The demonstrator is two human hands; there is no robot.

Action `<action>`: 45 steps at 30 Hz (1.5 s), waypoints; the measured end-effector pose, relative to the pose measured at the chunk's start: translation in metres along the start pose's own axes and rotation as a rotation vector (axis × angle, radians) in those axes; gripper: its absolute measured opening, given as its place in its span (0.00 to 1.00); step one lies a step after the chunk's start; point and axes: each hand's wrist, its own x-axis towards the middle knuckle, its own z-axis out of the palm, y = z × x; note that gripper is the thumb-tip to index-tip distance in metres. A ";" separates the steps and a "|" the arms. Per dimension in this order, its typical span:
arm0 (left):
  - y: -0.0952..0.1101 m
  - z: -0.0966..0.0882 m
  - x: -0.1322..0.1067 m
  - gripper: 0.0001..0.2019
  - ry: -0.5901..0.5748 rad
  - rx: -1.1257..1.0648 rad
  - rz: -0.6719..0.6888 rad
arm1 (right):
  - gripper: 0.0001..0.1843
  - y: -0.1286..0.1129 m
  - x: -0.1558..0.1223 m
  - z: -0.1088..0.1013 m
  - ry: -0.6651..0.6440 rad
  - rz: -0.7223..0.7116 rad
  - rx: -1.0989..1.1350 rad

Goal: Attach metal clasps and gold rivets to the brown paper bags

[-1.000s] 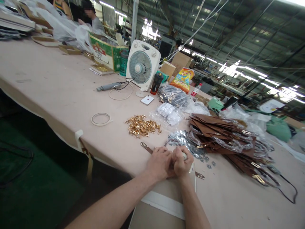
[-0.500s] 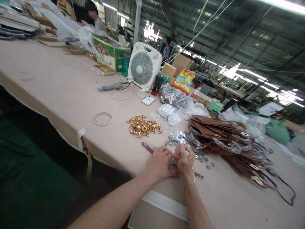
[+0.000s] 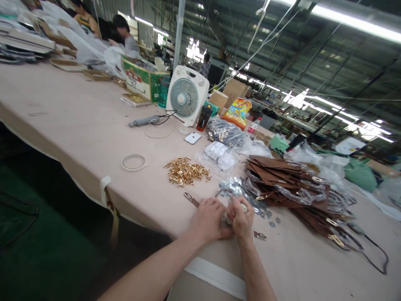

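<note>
A brown leather strap runs beneath both hands, with a metal fitting at its upper-left end and another right of my right wrist. My left hand is closed over the strap's middle, fingers bent down onto it. Beside it, my right hand is wrapped in a fist round a hand tool with a pale, rounded handle end. Something metallic shows between the hands; the tool's tip is hidden. Just beyond lie small silver plates and a heap of gold-coloured metal fittings.
Brown leather pieces with gold fittings are piled at right. Farther back stand a box fan, a phone, a corded grey electric screwdriver and plastic bags. A tape roll lies near the table's left edge. Other people sit at far left.
The view has shifted slightly, so the table things sit a little lower. My hands keep their places on the strap; the right fist has tilted slightly with the tool.
</note>
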 end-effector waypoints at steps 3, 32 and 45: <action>0.001 0.000 0.000 0.30 0.018 0.015 0.008 | 0.24 -0.007 -0.006 -0.020 0.166 -0.020 0.176; -0.033 -0.020 -0.035 0.14 0.477 -0.676 -0.218 | 0.21 0.011 -0.062 -0.105 0.473 0.186 0.489; -0.054 -0.038 -0.041 0.12 0.060 -0.150 0.048 | 0.18 0.011 -0.069 -0.115 0.536 0.221 0.678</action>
